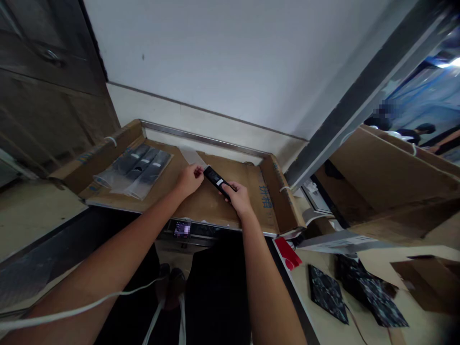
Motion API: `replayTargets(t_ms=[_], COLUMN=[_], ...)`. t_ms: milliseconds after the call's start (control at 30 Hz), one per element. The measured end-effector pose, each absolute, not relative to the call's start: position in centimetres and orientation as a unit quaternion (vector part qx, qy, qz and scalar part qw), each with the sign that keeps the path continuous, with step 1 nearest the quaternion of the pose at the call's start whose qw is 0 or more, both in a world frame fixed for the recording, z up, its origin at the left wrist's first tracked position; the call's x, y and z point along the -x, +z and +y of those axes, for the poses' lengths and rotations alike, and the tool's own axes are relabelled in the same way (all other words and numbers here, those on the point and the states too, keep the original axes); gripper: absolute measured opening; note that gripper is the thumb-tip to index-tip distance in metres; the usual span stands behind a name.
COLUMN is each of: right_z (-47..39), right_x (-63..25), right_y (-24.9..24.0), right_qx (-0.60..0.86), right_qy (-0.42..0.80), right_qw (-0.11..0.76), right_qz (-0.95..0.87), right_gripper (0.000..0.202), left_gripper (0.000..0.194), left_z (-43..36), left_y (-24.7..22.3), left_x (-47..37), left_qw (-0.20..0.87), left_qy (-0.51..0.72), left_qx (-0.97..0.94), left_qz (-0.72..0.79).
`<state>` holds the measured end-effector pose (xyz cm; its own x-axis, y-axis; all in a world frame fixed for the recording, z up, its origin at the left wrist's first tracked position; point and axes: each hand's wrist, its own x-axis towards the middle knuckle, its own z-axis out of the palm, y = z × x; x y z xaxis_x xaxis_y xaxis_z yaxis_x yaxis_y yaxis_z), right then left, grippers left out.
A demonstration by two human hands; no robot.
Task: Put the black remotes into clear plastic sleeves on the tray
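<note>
My right hand (237,195) is wrapped round the lower end of a long, flat black item (214,178) with a small white label, its thumb lying on top. A clear plastic sleeve (193,157) stretches from the far end of this item toward the back of the cardboard tray. The fingers of my left hand (190,181) are pinched together at the sleeve's edge, beside the item's far end. To the left lie several similar black items in clear plastic bags (140,167), side by side, with white labels across them.
A cardboard tray (247,213) with raised sides lines the work surface against the wall. Below its front edge sits a lit phone (181,229). On the right are a large cardboard box (395,177), a red item (288,254) and dark patterned packages (327,292). People show beyond the box.
</note>
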<state>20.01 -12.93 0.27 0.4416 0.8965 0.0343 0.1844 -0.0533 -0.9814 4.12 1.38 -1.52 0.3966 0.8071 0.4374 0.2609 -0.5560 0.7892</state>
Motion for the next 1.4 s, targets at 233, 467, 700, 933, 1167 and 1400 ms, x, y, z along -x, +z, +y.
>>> replayTargets(t_ms=[233,467,700,933,1167,1400], right_z=[-13.0,-13.3,-13.2,-13.2,-13.3,-13.5], right_x=[-19.7,-19.4,-19.5,-19.5,-19.5,-19.8], right_y=[-0.4,-0.5,-0.6,-0.5,0.0,0.7], right_qx=[0.657,0.677,0.675,0.668,0.652,0.640], right_qy=[0.270,0.170,0.149,0.187,0.269,0.323], right_qw=[0.523,0.492,0.484,0.517,0.552,0.551], right_qz=[-0.471,-0.521,-0.538,-0.502,-0.445,-0.427], right_gripper=[0.037,0.036,0.033,0.035,0.039,0.043], left_gripper=[0.013,0.014,0.024,0.017,0.011,0.007], left_z=[0.7,1.8,1.5,0.1,-0.7,-1.4], left_y=[-0.3,2.4,5.3,3.8,3.3,2.9], left_x=[-4.3,-5.0,-6.0,-6.5,-5.1,-4.2], left_qw=[0.294,0.170,0.093,0.101,0.136,0.135], left_qy=[0.400,0.264,0.116,0.196,0.303,0.295], left_qx=[-0.791,-0.867,-0.902,-0.913,-0.881,-0.866], left_qz=[0.358,0.387,0.405,0.344,0.336,0.380])
